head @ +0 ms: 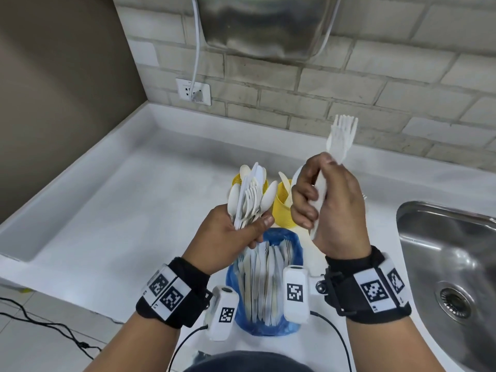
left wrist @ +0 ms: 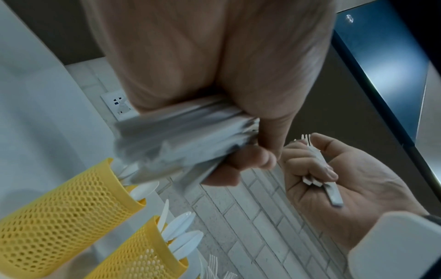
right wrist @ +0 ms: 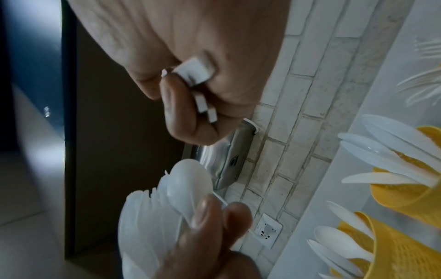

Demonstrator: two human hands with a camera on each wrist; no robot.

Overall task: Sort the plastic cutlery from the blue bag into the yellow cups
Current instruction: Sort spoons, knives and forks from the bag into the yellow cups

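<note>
My left hand (head: 233, 237) grips a mixed bundle of white spoons, forks and knives (head: 249, 194), held upright over the blue bag (head: 268, 327), which lies open and full of cutlery (head: 263, 280). To its right, my right hand (head: 330, 200) holds a few white forks (head: 342, 138), tines up, above the counter. Two yellow mesh cups (head: 236, 181) (head: 281, 208) stand behind the hands; one cup (left wrist: 59, 207) holds spoons, the other cup (left wrist: 133, 254) knives. The fork handles (right wrist: 195, 71) stick out under my right hand's curled fingers.
A steel sink (head: 442, 264) lies at the right of the white counter (head: 120, 197). A steel appliance (head: 265, 25) hangs on the brick wall, its cord running to a socket (head: 193, 91). Several forks (right wrist: 424, 49) show beyond the cups. Cables (head: 40, 318) trail on the floor at left.
</note>
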